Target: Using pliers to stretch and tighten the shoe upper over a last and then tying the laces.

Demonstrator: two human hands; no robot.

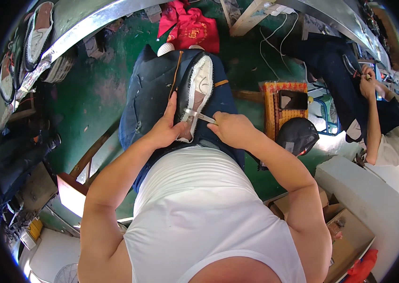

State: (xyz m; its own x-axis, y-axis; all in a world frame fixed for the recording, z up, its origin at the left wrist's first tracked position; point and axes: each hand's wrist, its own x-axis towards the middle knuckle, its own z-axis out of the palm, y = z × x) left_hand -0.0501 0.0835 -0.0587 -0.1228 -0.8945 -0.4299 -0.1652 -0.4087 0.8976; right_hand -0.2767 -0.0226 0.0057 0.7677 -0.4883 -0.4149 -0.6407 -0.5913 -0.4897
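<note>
A black shoe upper lies sole side up along my lap, its pale lining edge stitched all around and its underside white toward the toe and brown toward the heel. My left hand grips its left side near the heel, thumb across the edge. In my right hand is a flat, shiny metal hand tool. The tool's bright end lies across the brown part of the underside. My right fingers hide the tool's handle, so its exact kind does not show. Beneath the shoe a dark cloth covers my thighs.
At right, a woven bamboo seat bears a phone and a black cap. Another person's hands work farther right. More shoes sit on the metal bench at upper left. A red cloth lies ahead; cardboard boxes stand behind right.
</note>
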